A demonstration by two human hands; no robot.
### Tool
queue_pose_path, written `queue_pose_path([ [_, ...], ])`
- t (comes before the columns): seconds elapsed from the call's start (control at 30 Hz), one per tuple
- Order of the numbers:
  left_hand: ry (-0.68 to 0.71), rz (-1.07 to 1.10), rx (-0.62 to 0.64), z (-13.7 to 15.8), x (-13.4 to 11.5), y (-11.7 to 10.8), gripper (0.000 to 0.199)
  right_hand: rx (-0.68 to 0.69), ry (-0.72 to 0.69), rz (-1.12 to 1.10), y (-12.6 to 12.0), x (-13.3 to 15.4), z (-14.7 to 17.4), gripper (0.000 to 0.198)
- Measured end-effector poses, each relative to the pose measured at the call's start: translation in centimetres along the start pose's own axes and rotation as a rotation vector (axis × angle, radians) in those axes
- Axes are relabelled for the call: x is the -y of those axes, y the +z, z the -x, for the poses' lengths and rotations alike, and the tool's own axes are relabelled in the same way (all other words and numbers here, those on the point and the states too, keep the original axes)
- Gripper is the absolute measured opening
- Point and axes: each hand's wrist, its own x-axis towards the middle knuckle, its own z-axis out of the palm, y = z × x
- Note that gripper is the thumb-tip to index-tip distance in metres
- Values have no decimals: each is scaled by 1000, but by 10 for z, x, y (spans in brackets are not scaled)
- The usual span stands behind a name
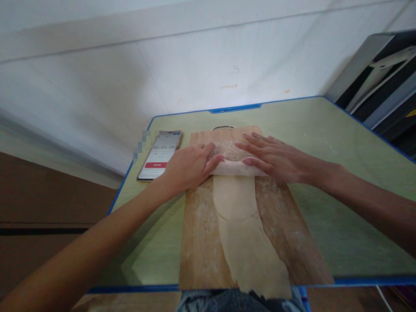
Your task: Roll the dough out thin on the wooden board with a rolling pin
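Note:
A long strip of pale dough runs down the middle of a floured wooden board, its ragged near end reaching past the board's front edge. Across its far part lies a whitish rolling pin. My left hand is on the pin's left end, fingers bent over it, thumb pointing inward along it. On the right end rests my right hand, palm down, its fingers stretched forward and apart, thumb along the pin. Both ends of the pin are hidden under the hands.
A phone with a timer on its screen lies left of the board. The green table has a blue rim and stands against a white wall. Dark and grey flat objects lean at the right. A metal handle tops the board.

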Motion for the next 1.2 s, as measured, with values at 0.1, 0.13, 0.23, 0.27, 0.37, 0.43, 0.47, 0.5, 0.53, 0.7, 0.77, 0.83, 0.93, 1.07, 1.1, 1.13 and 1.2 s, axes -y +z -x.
queue_pose_path([
  [0.1,-21,66,-8,-13,6,1,53,-9,-27,-43,-3,-10,-11,62],
  [0.13,-26,86,-7,-17,8,1,53,-16,-28,-45,-4,-12,-14,62],
  [0.23,-50,133,-18,-28,12,0,54,-42,12,-24,-9,-14,-20,61],
  [0.27,-61,139,-25,-30,13,0,54,-53,34,-13,-10,-13,-21,60],
  [0.37,-82,115,-53,-29,12,1,54,-102,108,24,-12,-2,-17,57],
  [0.43,-88,74,-76,-19,6,1,54,-136,147,59,-11,9,-8,55],
  [0.47,-94,49,-84,-11,1,2,53,-151,156,85,-9,16,-2,54],
  [0.5,-103,24,-86,-2,-4,2,52,-171,157,119,-7,23,5,53],
  [0.53,-113,-2,-95,7,-9,3,51,-192,149,162,-5,30,12,51],
  [0.7,-89,-81,-170,39,-27,7,44,-329,77,331,10,51,39,42],
  [0.77,-81,-89,-180,38,-26,8,43,-354,84,351,13,51,39,44],
  [0.83,-97,-84,-174,30,-23,9,45,-354,110,346,14,48,33,47],
  [0.93,-151,-69,-162,11,-16,10,49,-324,139,305,11,38,18,49],
  [1.07,-194,-37,-179,-12,-8,10,52,-268,147,248,5,21,-4,53],
  [1.1,-201,-26,-183,-17,-6,11,53,-254,148,242,5,17,-9,55],
  [1.13,-206,-14,-183,-22,-4,12,54,-243,149,238,4,13,-13,56],
  [1.2,-219,2,-184,-31,-1,13,55,-234,151,230,4,4,-22,58],
])
